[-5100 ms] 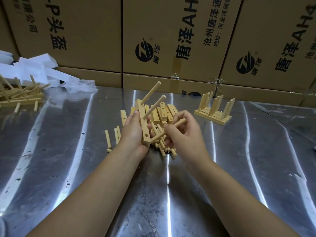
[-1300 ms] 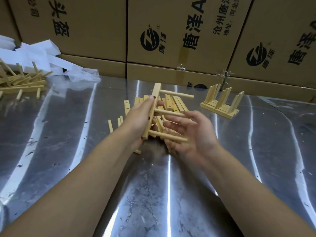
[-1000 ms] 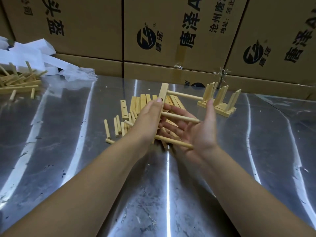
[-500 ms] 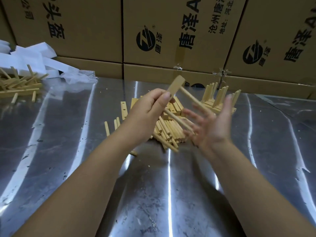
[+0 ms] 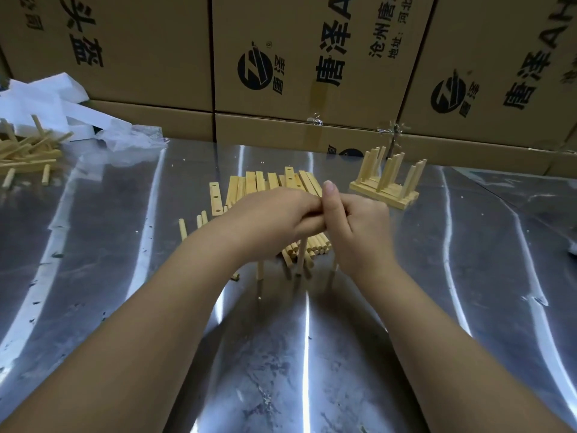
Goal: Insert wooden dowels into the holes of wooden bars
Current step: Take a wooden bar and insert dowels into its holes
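As the two hands pressed together at the centre of the frame, the left hand [image 5: 274,218] lay knuckles-up with its fingers curled, and the right hand [image 5: 359,226] closed against it with its thumb raised. Both were clamped on a bar hidden beneath the fingers. Three dowels [image 5: 300,256] dropped from under them toward the worktop [image 5: 93,276]; whether their tips touched it I could not tell. The worktop's steel showed wide on both sides of the forearms. Just behind the hands lay a heap of loose bars and dowels [image 5: 268,184]. A finished assembly [image 5: 385,185] stood right of centre, pegs upright. At the upper left edge sat a second wooden heap [image 5: 26,154], beside white foam blocks [image 5: 46,98] and a plastic bag [image 5: 131,140]. Closed cardboard boxes [image 5: 140,42] walled the back, contents hidden.
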